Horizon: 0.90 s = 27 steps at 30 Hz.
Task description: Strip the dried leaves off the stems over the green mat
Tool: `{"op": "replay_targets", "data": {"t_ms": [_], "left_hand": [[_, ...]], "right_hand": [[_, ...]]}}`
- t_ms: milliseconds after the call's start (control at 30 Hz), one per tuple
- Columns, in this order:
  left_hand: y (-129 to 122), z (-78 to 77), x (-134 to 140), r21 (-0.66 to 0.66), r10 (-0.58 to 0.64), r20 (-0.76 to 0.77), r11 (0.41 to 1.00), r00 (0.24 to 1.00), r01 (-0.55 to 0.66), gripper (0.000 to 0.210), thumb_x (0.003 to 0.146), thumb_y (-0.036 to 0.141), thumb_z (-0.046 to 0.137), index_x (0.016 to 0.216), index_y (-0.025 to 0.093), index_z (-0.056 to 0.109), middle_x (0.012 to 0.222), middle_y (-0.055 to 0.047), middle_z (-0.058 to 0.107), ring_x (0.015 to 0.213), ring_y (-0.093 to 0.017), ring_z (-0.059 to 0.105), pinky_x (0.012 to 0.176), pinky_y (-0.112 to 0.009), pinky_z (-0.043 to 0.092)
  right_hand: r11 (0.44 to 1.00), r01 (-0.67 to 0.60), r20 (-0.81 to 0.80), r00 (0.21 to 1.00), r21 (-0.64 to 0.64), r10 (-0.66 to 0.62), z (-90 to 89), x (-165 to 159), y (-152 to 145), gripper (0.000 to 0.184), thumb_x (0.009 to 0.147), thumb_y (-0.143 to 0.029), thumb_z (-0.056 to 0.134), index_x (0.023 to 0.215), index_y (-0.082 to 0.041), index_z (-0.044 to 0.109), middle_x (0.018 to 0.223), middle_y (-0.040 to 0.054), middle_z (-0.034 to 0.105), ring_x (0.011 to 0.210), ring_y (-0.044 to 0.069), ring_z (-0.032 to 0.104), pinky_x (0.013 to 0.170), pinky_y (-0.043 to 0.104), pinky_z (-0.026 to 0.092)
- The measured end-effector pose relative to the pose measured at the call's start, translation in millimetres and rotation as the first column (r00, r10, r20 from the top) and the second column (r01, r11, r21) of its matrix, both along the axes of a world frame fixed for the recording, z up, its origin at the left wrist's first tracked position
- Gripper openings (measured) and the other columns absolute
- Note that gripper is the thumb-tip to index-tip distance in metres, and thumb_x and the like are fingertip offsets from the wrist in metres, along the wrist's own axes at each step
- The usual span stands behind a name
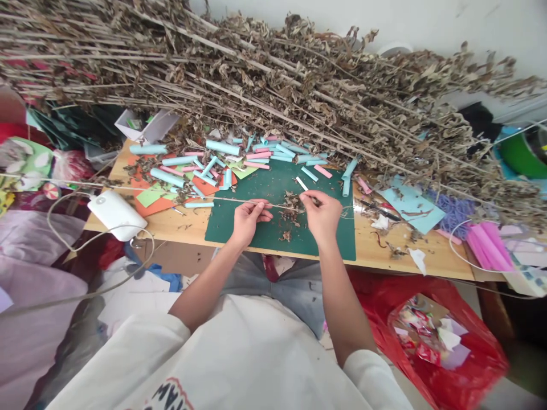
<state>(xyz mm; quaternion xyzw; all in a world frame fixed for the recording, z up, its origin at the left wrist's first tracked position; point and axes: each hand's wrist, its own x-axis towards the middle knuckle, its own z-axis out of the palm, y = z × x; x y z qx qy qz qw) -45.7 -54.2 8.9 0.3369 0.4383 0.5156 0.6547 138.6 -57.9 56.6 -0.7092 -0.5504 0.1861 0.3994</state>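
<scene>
A long, thin dried plant stalk (217, 199) runs in from the left above the green cutting mat (239, 228). My left hand (250, 221) pinches it between thumb and fingers. To the right, my right hand (321, 213) is closed at the stalk's leafy end, with brown bits showing at its fingertips. Exactly what those fingertips grip is partly hidden. Between the two hands, crumbled dry leaves (291, 208) lie on the mat.
Blue paper tubes (223, 148) and pink ones (258, 155) litter the mat's far side. A large heap of dried stalks (273, 74) spans the back. At left sits a white power bank (117, 215) with a cable. A red rubbish bag (436, 336) stands below right.
</scene>
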Motion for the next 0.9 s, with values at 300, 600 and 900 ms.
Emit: {"op": "replay_targets", "data": {"t_ms": [300, 600, 900], "left_hand": [[0.4, -2.5, -0.4, -0.004, -0.005, -0.034, 1.0, 0.999, 0.005, 0.041, 0.076, 0.047, 0.073, 0.092, 0.009, 0.068, 0.089, -0.012, 0.073, 0.059, -0.009, 0.065, 0.056, -0.021, 0.054], [0.7, 2.9, 1.3, 0.015, -0.031, -0.042, 0.999, 0.999, 0.031, 0.042, 0.074, 0.047, 0.074, 0.089, 0.009, 0.069, 0.084, -0.011, 0.073, 0.054, -0.01, 0.064, 0.053, -0.021, 0.055], [-0.4, 2.8, 1.4, 0.02, -0.008, -0.049, 1.0, 0.999, 0.009, 0.04, 0.075, 0.047, 0.074, 0.087, 0.009, 0.069, 0.084, -0.011, 0.073, 0.054, -0.009, 0.064, 0.053, -0.021, 0.056]], "right_hand": [[0.963, -0.25, 0.145, 0.954, -0.098, 0.263, 11.1, 2.9, 4.4, 0.034, 0.087, -0.038, 0.057, 0.114, -0.021, 0.069, 0.106, 0.0091, 0.072, 0.095, 0.023, 0.063, 0.086, 0.036, 0.047], [0.872, -0.481, 0.243, 0.839, -0.086, 0.487, 12.3, -11.2, 6.9, 0.017, 0.088, -0.028, 0.058, 0.086, -0.024, 0.075, 0.105, 0.0049, 0.07, 0.101, 0.023, 0.061, 0.094, 0.04, 0.046], [0.943, -0.32, 0.209, 0.932, 0.094, 0.295, -4.2, -13.1, 5.5, 0.02, 0.086, -0.015, 0.05, 0.078, -0.021, 0.067, 0.091, 0.0059, 0.069, 0.089, 0.021, 0.063, 0.084, 0.037, 0.05]]}}
